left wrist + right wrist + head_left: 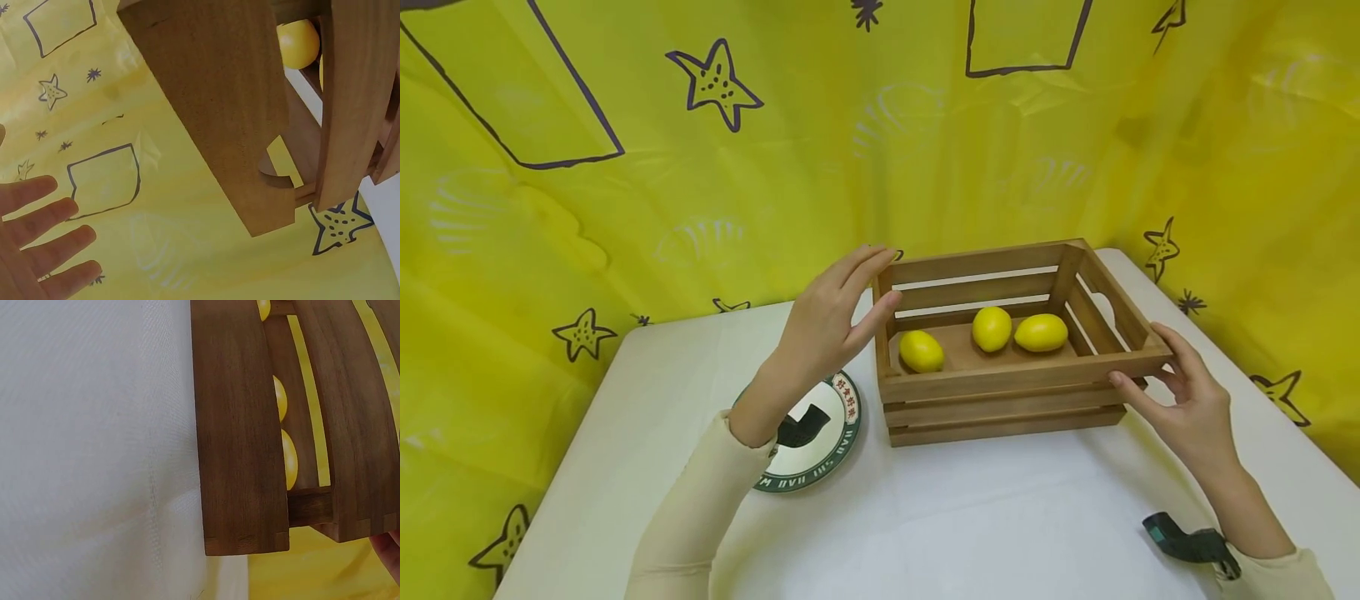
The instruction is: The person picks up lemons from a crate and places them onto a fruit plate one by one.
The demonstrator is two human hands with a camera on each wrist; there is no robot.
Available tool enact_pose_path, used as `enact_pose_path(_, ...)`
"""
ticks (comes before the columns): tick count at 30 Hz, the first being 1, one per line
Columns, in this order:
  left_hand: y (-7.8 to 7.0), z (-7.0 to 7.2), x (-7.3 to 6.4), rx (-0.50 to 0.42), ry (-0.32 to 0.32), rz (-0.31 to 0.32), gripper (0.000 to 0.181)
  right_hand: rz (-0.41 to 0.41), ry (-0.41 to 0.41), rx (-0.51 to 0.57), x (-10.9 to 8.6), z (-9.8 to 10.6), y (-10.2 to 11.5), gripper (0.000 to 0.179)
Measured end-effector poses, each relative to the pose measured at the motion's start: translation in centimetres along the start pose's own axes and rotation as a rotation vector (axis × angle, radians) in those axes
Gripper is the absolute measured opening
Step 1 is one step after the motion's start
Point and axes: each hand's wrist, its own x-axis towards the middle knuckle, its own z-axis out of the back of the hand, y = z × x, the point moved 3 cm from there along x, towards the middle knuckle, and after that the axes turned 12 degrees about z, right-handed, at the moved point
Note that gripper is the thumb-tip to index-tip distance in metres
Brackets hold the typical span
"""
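Note:
A brown wooden slatted crate [1000, 377] stands on the white table, with three yellow lemons [992, 329] lying on its floor. My right hand [1187, 408] grips the crate's near right corner, thumb against the front slat and fingers over the end. At the opposite end, my left hand [831, 308] is raised beside the top edge with its fingers extended. In the left wrist view, the fingers [62, 237] are spread and apart from the crate's end board [219, 112]. The right wrist view shows only a bit of the right hand [389, 556] at the slats.
Left of the crate lies a white plate with a green lettered rim [846, 442], partly hidden by my left forearm. A yellow curtain [805, 192] with dark starfish drawings hangs behind and beside the white table [970, 517].

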Motion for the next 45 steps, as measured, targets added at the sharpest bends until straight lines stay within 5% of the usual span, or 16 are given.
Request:
enact_pose_path(25, -1.8, -0.4, 5.2, -0.005, 0.025, -0.116, 0.039, -0.001, -0.02, 0.025, 0.1, 0.2, -0.1, 0.083)
enact_pose_path(34, -2.1, -0.8, 6.1, 0.004, 0.045, -0.114, 0.04, -0.112, -0.031, 0.057, -0.3, -0.7, 0.0, 0.085)
enact_pose_path(45, -3.5, -1.7, 7.6, 0.017, 0.103, -0.113, 0.042, -0.144, -0.028, 0.062, -0.4, -0.5, 0.0, 0.084)
